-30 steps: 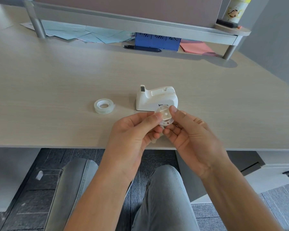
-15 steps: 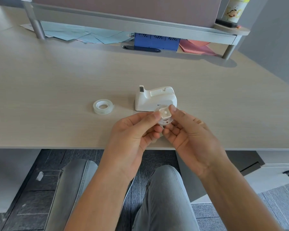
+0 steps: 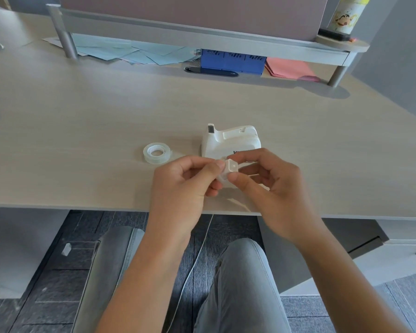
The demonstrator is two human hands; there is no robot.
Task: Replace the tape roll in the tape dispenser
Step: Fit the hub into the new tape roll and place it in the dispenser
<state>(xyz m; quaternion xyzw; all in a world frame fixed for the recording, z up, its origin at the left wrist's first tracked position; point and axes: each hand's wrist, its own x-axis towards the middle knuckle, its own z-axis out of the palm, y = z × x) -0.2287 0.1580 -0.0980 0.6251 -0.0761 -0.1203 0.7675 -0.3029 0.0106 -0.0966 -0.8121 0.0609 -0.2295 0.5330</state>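
Note:
A white tape dispenser point(image 3: 231, 140) stands on the desk, its roll slot empty and its cutter at the left end. A clear tape roll point(image 3: 157, 153) lies flat to its left. Just in front of the dispenser both hands pinch a small white plastic spool hub point(image 3: 229, 171). My left hand point(image 3: 185, 181) grips its left side with thumb and fingers. My right hand point(image 3: 271, 183) holds its right side, thumb below and fingers above. Much of the hub is hidden by fingers.
The pale wooden desk point(image 3: 106, 116) ends at a front edge just below my hands. A raised shelf point(image 3: 202, 37) at the back covers blue papers point(image 3: 130, 52), a blue box point(image 3: 233, 61) and pink papers point(image 3: 288, 68). A bottle point(image 3: 346, 15) stands on the shelf.
The hub has tilted and turned between my fingers. My right hand has rotated so its fingers arch over the hub. The roll and dispenser have stayed put.

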